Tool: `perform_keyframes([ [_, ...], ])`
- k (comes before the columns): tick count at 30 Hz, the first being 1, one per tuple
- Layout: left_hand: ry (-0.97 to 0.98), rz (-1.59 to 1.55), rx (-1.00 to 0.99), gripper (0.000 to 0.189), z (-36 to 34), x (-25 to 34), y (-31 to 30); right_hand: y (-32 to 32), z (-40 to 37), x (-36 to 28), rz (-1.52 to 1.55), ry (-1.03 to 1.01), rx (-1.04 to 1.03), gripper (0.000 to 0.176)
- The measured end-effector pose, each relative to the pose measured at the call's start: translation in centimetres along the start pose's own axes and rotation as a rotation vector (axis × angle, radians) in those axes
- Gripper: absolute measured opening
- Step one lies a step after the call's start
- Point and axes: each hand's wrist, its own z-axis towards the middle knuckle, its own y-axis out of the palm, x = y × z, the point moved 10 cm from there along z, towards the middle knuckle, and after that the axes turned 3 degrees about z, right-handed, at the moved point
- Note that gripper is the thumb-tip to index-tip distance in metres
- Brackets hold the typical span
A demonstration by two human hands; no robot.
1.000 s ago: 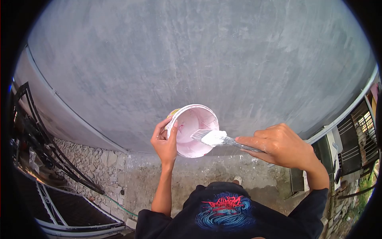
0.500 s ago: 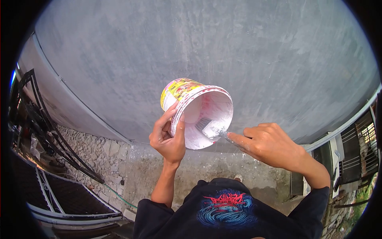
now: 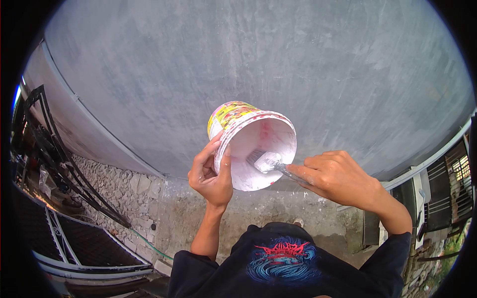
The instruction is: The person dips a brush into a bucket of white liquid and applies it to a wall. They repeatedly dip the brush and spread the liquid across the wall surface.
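A white plastic bucket [image 3: 237,175] with a yellow and red label is tilted, its mouth facing me. My left hand [image 3: 211,175] grips its rim at the left, thumb inside the mouth and fingers around the outside. My right hand [image 3: 338,178] is closed around the handle of a paintbrush [image 3: 271,162]. The brush head lies inside the bucket, its dark bristles near the lower inner wall. White paint coats the brush's ferrule, and pinkish-red smears mark the inside of the bucket. Much of the handle is hidden by my fingers.
A grey wall [image 3: 318,74] rises in front. Below lies a stained concrete floor [image 3: 194,226], with rubble [image 3: 117,186] to the left. Black metal frames [image 3: 64,159] lean at the far left, and a green hose [image 3: 151,244] crosses the ground. A barred window [image 3: 459,169] is at right.
The bucket has shifted slightly right and down with my left hand. The brush head has moved a little within the bucket, and more of its handle overlaps the mouth.
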Motion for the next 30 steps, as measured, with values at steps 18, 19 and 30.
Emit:
perform_keyframes([
  [18, -0.58, -0.18, 0.046, 0.024, -3.1, -10.0, 3.6, -16.8, -5.2, 11.2, 0.567, 0.408, 0.591, 0.024],
  [19, -0.586, -0.171, 0.045, 0.024, -3.4, -10.1, 3.8, -19.2, -5.3, 11.2, 0.458, 0.345, 0.658, 0.026],
  [30, -0.686, -0.203, 0.021, 0.026, -7.5, -11.7, 4.4, -26.3, -5.7, 12.8, -0.489, -0.092, 0.935, 0.027],
])
